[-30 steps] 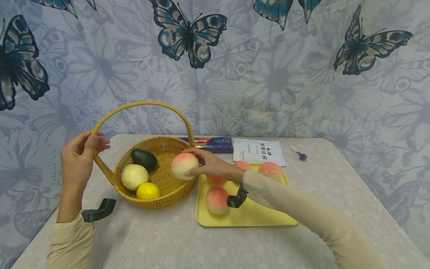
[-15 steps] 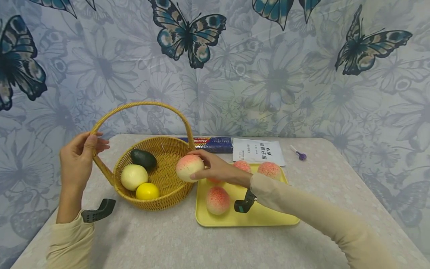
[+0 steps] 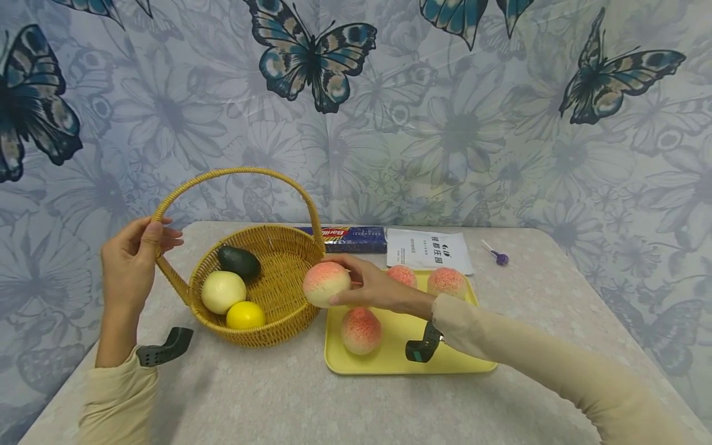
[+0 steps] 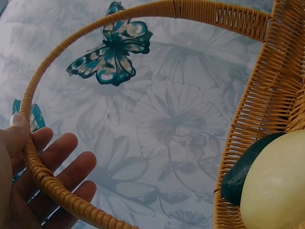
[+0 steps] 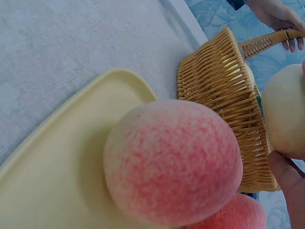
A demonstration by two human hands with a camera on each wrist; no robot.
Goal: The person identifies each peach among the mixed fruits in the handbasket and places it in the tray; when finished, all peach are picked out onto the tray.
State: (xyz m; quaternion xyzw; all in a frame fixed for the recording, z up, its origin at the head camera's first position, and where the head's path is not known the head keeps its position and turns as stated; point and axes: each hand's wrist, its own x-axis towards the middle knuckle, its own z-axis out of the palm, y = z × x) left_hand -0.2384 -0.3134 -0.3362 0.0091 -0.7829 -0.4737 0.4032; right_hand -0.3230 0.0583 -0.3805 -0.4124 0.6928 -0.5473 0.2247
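Between basket (image 3: 261,334) and tray (image 3: 389,364), the right hand (image 3: 372,287) grips a peach (image 3: 326,283) in the air and hides part of one of three peaches on the tray; the wrist view cuts off the held one. Left hand (image 3: 130,262) grasps the handle (image 3: 167,272), thumb over it, and the basket holds three fruits: avocado (image 3: 239,261), pale fruit (image 3: 223,292), lemon (image 3: 245,315)

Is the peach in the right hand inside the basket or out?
Out: the right hand holds the peach just outside the basket rim, by the yellow tray.
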